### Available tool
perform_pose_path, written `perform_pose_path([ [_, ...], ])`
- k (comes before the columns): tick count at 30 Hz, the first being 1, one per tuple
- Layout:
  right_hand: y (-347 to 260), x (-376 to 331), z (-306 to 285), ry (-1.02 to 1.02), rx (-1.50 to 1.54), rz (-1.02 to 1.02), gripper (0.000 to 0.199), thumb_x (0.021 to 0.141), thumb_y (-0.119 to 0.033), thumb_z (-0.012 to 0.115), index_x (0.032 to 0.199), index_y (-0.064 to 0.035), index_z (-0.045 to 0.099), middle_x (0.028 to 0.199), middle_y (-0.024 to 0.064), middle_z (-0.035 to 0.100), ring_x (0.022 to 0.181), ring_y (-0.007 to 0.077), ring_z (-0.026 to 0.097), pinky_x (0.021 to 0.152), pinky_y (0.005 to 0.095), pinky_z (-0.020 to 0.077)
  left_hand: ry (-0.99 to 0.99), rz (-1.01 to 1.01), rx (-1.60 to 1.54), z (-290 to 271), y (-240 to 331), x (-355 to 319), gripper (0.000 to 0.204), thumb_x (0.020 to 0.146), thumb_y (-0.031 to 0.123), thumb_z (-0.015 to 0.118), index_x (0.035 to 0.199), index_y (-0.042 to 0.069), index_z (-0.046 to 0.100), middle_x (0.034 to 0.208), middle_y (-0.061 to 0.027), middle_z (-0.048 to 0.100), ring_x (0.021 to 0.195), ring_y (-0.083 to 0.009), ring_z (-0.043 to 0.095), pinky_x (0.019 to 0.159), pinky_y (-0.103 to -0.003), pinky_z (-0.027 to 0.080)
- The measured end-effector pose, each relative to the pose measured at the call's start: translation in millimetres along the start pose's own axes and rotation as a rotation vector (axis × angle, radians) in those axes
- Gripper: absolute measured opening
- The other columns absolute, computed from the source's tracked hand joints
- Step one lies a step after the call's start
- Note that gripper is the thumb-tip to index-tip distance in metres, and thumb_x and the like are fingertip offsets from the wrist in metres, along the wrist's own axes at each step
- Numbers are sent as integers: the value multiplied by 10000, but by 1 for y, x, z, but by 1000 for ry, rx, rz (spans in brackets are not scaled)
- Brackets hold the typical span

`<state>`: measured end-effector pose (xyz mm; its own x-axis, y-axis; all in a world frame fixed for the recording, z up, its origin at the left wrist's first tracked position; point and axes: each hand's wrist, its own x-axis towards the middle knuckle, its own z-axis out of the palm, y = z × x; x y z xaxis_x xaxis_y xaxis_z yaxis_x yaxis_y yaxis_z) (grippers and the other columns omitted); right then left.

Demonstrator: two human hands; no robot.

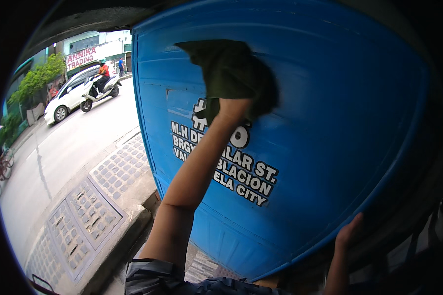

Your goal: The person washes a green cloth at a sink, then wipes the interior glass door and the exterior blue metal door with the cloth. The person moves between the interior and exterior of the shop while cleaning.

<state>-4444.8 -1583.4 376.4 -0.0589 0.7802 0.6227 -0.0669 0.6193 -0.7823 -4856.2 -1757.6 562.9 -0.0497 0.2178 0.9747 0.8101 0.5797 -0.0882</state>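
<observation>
My left hand (236, 109) is raised high against a blue metal door (320, 123), with a dark green cloth (231, 69) in it. The cloth drapes over the fingers and lies on the upper part of the panel, blurred at its right side. White lettering with black outlines (246, 179) is below it, partly behind my left forearm. Lower right, my right hand (348, 232) grips the curved edge of the door; some of its fingers are hidden.
Left of the door is a sidewalk with stone-patterned paving (83, 223) and a raised concrete curb (118, 241). On the street beyond are a white car (71, 98) and a rider on a white scooter (99, 91). Dark clutter fills the right side.
</observation>
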Motion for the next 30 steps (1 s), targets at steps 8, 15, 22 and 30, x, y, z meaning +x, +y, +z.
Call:
perform_pose_path([
  [8, 3, -3, -9, -33, 12, -18, 730, 946, -593, 303, 1226, 64, 450, 1189, 250, 513, 1044, 338, 528, 925, 426, 429, 206, 347, -535, -57, 76, 20, 649, 786, 503, 554, 1274, 80, 506, 1293, -168, 469, 1255, -384, 375, 1058, -563, 236],
  [15, -9, -6, -4, -16, -47, 94, 781, 948, -589, 305, 1345, 82, 349, 1338, 269, 419, 1208, 363, 453, 1018, 440, 370, 320, -230, -21, 20, -190, 38, 533, 801, 344, 549, 1251, 59, 526, 1308, -223, 456, 1221, -416, 394, 1079, -558, 205],
  [22, -7, -5, 3, 68, -220, 31, 767, 933, -631, 255, 1186, 56, 483, 1124, 256, 560, 1020, 364, 562, 898, 430, 451, 284, -368, -93, 29, -174, 54, 533, 792, 335, 557, 1234, 38, 533, 1287, -243, 461, 1213, -430, 397, 1070, -579, 215],
  [30, 20, 5, -9, 157, -283, 61, 734, 949, -581, 287, 1253, 67, 449, 1228, 281, 507, 1130, 381, 520, 945, 426, 418, 340, 214, -313, -34, 189, -7, 485, 801, 270, 571, 1196, -10, 538, 1236, -240, 489, 1224, -417, 403, 1050, -579, 271],
])
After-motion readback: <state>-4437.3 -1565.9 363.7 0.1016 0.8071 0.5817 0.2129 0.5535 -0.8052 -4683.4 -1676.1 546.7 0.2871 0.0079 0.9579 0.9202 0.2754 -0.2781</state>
